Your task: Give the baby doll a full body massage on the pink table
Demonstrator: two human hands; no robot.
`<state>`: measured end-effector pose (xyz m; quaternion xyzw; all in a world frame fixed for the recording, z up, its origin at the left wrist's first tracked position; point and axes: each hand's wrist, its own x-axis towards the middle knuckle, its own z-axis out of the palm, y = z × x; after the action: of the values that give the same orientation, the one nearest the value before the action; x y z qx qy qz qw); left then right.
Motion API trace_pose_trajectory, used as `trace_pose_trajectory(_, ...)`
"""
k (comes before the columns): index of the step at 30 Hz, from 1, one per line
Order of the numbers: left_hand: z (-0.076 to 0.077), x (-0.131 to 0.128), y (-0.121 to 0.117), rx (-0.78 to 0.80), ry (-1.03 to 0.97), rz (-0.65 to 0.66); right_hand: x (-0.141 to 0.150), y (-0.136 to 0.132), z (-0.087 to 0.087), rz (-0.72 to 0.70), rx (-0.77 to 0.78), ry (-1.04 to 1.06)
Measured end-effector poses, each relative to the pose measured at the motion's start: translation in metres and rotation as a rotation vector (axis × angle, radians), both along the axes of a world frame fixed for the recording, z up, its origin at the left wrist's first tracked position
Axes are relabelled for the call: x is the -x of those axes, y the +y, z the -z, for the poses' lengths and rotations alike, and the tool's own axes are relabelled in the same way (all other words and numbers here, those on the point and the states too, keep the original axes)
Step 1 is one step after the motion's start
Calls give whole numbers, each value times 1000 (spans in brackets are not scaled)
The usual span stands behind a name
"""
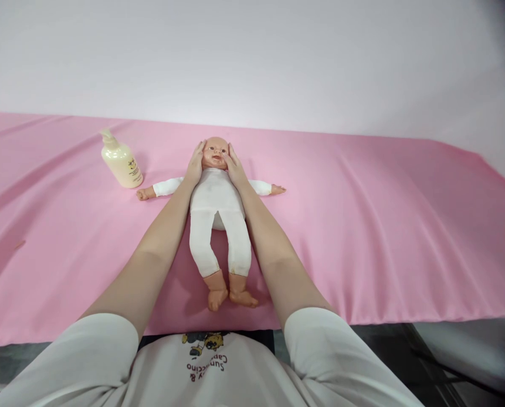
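Observation:
A baby doll [217,200] in white clothes lies on its back on the pink cloth, arms spread, feet toward me. My left hand [195,165] rests with its fingers against the left side of the doll's head. On the other cheek lies my right hand [234,165], fingers extended. Both hands cup the head [215,151] from the sides, with the forearms running along the doll's body.
A cream pump bottle [121,161] stands tilted on the pink cloth [362,215] to the left of the doll. The cloth's front edge hangs just before my torso. A white wall rises behind, and dark floor shows at the lower right.

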<state>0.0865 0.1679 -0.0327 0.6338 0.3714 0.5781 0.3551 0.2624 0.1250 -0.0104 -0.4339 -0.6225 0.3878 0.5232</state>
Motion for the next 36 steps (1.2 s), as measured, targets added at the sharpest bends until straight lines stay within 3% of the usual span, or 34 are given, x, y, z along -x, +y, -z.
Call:
trace_pose_trajectory(7, 4, -1, -2, 46, -148, -5, -6, 0, 1, -45, 70, 94)
trace_pose_trajectory(17, -10, -3, -16, 93, -15, -14, -7, -6, -2, -21, 69, 99)
trace_pose_trajectory(22, -9, -4, -15, 77, 26, -13, -5, -9, -6, 3, 47, 85)
trace_pose_trajectory(31, -6, -3, -12, 75, -47, -44, -2, -15, -11, 25, 140, 160)
trace_pose_trajectory(36, -9, -4, -15, 97, 18, 2, -4, -12, -10, 33, 114, 104)
